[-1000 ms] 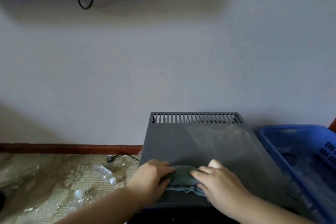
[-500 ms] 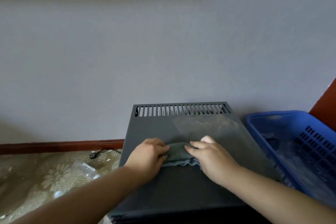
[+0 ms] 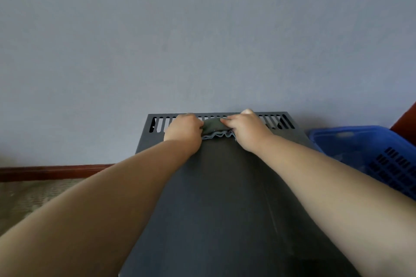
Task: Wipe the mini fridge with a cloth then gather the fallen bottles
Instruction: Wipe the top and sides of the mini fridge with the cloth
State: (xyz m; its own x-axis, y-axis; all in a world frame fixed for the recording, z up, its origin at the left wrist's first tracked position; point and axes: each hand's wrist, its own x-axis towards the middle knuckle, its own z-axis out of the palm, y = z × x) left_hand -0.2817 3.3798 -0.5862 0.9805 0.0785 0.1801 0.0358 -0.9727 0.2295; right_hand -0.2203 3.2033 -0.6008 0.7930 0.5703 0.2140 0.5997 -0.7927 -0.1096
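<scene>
The dark grey mini fridge (image 3: 225, 198) fills the lower middle of the head view, with a row of vent slots along its far edge by the wall. A bunched grey-green cloth (image 3: 215, 128) lies on the top, right at those slots. My left hand (image 3: 183, 131) grips the cloth's left end and my right hand (image 3: 248, 129) grips its right end, both pressing it down. Both arms stretch forward over the fridge top. No bottles are in view.
A blue plastic basket (image 3: 369, 153) stands right of the fridge. A plain wall rises just behind the fridge. A dark red skirting board (image 3: 51, 171) and a patterned floor mat (image 3: 24, 198) lie to the left.
Both hands have pushed the cloth from the fridge top's near part to its far edge at the vent slots. The bottles on the floor at left have left the view.
</scene>
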